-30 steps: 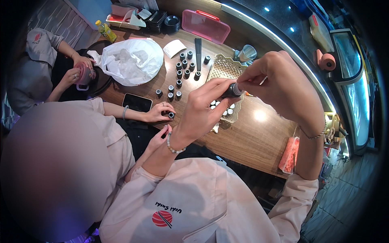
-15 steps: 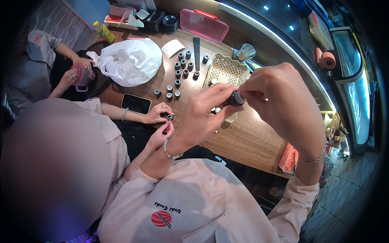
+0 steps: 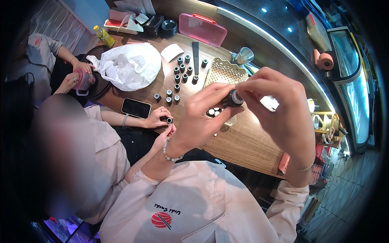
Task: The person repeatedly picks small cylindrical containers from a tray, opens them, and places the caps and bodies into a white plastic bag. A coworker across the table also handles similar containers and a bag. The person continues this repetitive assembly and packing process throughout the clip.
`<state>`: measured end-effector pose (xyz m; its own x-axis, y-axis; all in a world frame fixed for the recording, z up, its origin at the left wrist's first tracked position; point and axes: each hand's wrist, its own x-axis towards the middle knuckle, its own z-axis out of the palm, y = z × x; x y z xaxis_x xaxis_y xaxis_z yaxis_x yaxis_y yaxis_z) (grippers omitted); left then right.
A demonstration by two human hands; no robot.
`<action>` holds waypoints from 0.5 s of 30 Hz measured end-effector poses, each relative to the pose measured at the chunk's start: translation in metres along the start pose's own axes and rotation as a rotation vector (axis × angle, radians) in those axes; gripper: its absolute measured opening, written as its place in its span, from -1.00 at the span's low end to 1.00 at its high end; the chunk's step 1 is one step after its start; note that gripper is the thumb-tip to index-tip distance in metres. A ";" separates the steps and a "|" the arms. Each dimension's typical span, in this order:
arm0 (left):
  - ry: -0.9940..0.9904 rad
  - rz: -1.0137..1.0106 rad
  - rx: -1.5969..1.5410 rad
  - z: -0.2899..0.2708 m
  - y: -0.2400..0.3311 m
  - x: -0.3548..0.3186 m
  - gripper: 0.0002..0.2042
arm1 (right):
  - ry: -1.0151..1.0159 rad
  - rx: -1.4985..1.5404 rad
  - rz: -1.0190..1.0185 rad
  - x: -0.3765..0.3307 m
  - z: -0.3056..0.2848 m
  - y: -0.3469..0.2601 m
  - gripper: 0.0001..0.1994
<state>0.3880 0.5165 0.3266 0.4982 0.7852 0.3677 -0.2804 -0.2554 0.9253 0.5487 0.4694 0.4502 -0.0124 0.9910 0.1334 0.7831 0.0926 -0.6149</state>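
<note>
Both hands were up above the desk [image 3: 243, 141], pinching one small dark bottle [image 3: 232, 98]. Left hand [image 3: 202, 117] gripped its body, right hand [image 3: 279, 107] closed fingertips on its cap end. More small bottles [image 3: 182, 71] stood on the desk beside a cream basket [image 3: 225, 73], a white plastic bag [image 3: 129, 67] and a phone [image 3: 136, 107].

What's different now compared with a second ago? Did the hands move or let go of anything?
Little changed. Both hands, the left hand and right hand, kept their grip on the small dark bottle and drifted slightly lower in the view. The neighbouring person's hands stayed on another small bottle; the rows of bottles, phone and white bag did not move.
</note>
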 end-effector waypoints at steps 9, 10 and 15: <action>-0.037 0.152 0.291 -0.018 0.007 0.009 -0.51 | -0.148 0.953 0.390 -0.016 0.020 0.037 -0.60; -0.053 0.171 0.298 -0.017 0.005 0.009 -0.47 | -0.148 1.020 0.410 -0.021 0.025 0.043 -0.59; -0.058 0.101 0.229 -0.015 -0.012 -0.003 -0.47 | -0.192 1.142 0.418 -0.031 0.043 0.056 -0.55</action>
<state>0.3778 0.5258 0.3129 0.5256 0.7172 0.4576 -0.1415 -0.4567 0.8783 0.5666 0.4484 0.3780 -0.0580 0.9540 -0.2942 -0.2432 -0.2993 -0.9226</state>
